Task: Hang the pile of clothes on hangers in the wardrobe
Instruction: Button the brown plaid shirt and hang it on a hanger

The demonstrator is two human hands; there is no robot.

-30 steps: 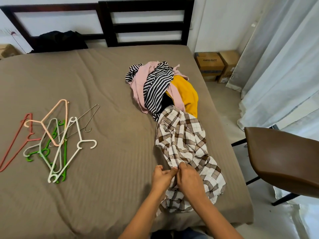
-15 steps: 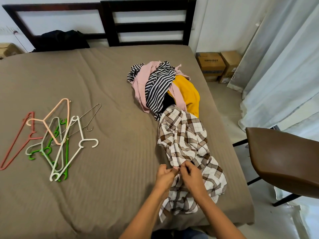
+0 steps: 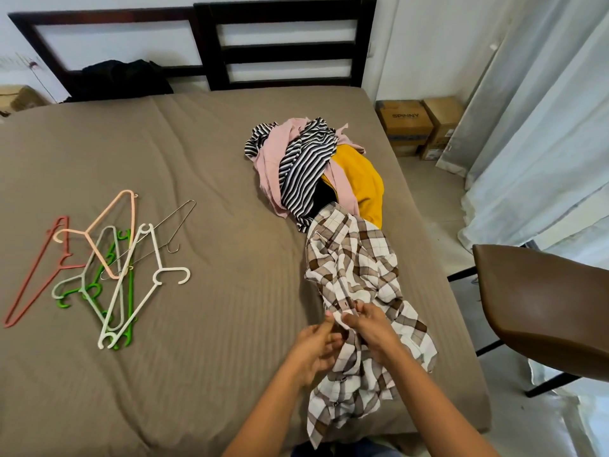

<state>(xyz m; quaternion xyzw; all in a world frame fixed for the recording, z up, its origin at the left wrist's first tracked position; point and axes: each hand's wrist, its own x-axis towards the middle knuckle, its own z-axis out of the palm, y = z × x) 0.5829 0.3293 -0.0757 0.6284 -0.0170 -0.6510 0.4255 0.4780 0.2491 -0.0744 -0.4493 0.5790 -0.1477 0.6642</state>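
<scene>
We judge the task barely begun: our left hand (image 3: 315, 348) and right hand (image 3: 373, 331) both pinch the front edge of the brown-and-white checked fabric shirt (image 3: 356, 265) on the taupe bed (image 3: 214, 192). The striped, pink and yellow clothes pile (image 3: 309, 166) and scattered plastic hangers (image 3: 113, 275) await; no wardrobe shows.

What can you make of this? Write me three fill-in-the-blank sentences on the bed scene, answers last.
The left hand and right hand both pinch the ____-and-white checked shirt.
The hangers lie to the ____ of the pile of clothes.
The chair stands on the ____ side of the bed.
Missing: brown; left; right.
</scene>
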